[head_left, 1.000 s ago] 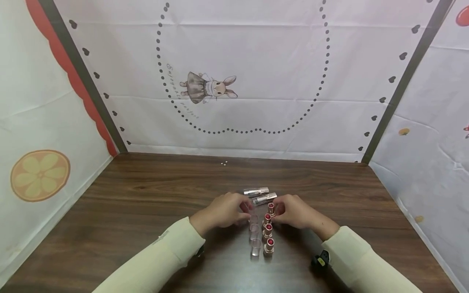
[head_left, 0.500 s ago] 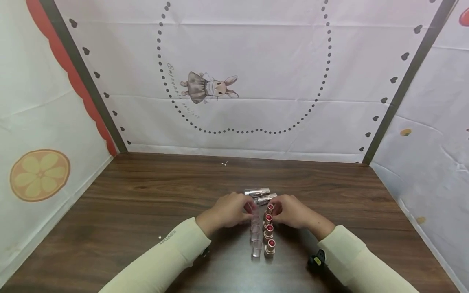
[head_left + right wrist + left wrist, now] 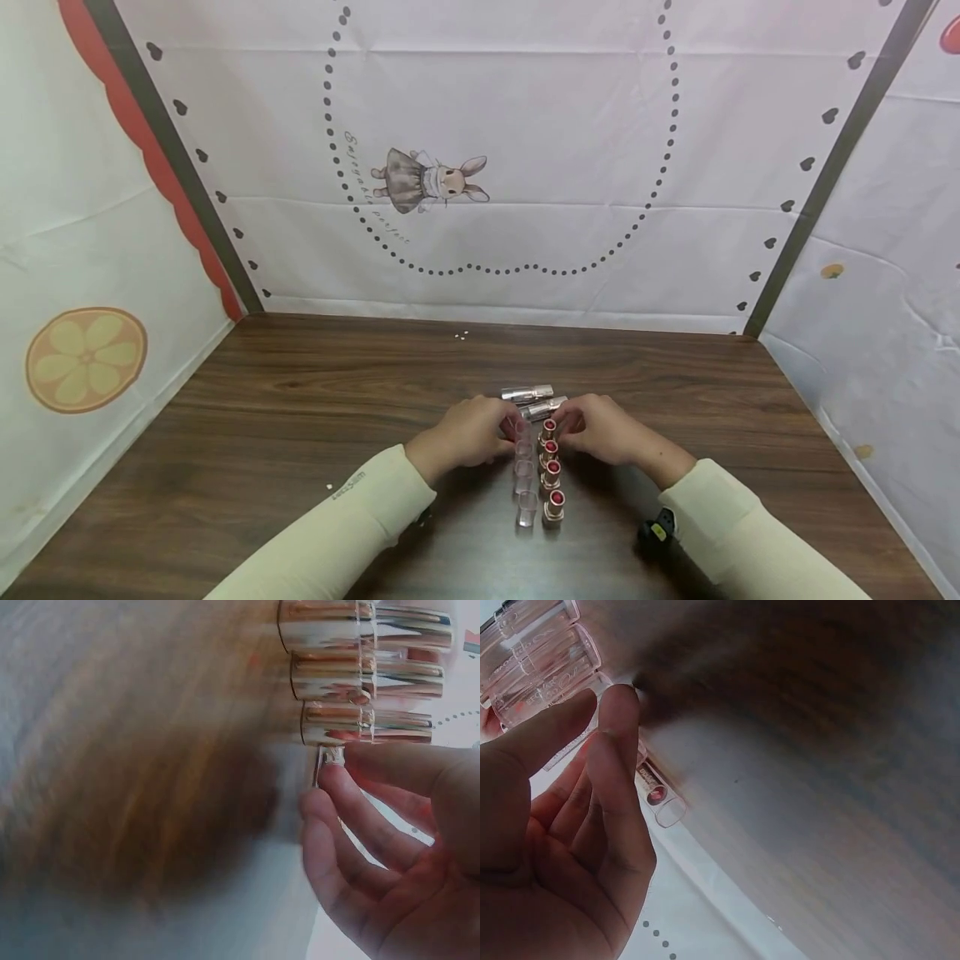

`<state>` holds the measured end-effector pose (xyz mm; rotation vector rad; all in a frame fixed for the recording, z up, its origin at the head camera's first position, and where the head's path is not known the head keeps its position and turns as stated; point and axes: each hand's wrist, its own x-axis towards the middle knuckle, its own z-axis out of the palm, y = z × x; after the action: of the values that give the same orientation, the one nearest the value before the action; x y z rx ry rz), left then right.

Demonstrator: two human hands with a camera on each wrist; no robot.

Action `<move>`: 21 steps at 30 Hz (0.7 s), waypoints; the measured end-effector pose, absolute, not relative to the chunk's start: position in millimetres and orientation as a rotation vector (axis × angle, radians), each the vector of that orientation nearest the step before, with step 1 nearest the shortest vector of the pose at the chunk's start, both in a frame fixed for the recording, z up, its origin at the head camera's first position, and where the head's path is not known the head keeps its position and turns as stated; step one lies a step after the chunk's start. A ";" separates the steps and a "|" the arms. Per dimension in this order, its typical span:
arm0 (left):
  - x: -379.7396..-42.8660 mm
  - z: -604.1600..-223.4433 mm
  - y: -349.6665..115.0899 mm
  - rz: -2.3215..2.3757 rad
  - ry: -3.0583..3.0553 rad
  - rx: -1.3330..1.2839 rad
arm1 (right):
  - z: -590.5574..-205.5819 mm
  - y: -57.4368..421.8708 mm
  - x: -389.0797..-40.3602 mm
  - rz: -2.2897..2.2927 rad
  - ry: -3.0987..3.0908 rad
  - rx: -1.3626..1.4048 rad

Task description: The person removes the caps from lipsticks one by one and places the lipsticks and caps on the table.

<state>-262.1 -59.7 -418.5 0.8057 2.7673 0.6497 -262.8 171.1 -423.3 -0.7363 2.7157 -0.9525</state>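
Four-square in the middle, several uncapped red lipsticks (image 3: 555, 510) stand upright in a row running away from me. Alongside on their left is a row of clear lipstick caps (image 3: 527, 510). My left hand (image 3: 471, 429) pinches the farthest cap between thumb and fingers; its fingers partly hide that cap in the left wrist view. With thumb and fingertips, my right hand (image 3: 606, 429) pinches the farthest lipstick (image 3: 330, 756), which is mostly covered in the right wrist view. Neighbouring gold tubes (image 3: 367, 720) stand close beside the right thumb.
Two capped lipsticks (image 3: 527, 393) lie on their sides just beyond the rows. Tiny white bits (image 3: 461, 336) sit near the back of the wooden table (image 3: 315, 383). Printed white cloth (image 3: 570, 167) closes in the back and sides.
The farthest lipstick has shifted slightly left with my right hand, into line with its row. My left hand has moved slightly right with the farthest cap.
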 end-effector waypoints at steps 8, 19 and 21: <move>-263.2 -417.9 -58.8 0.581 2.804 0.794 | -415.2 165.6 -269.6 -0.677 3.082 -0.768; -261.7 -418.9 -60.0 0.570 2.832 0.796 | -413.5 154.5 -281.4 -0.446 3.104 -0.731; -260.9 -418.8 -59.8 0.567 2.831 0.785 | -414.7 153.8 -281.9 -0.440 3.094 -0.729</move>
<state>-260.9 -59.8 -418.8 0.7850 2.8314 0.5672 -281.9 153.8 -414.7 -0.7286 3.0937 -0.4396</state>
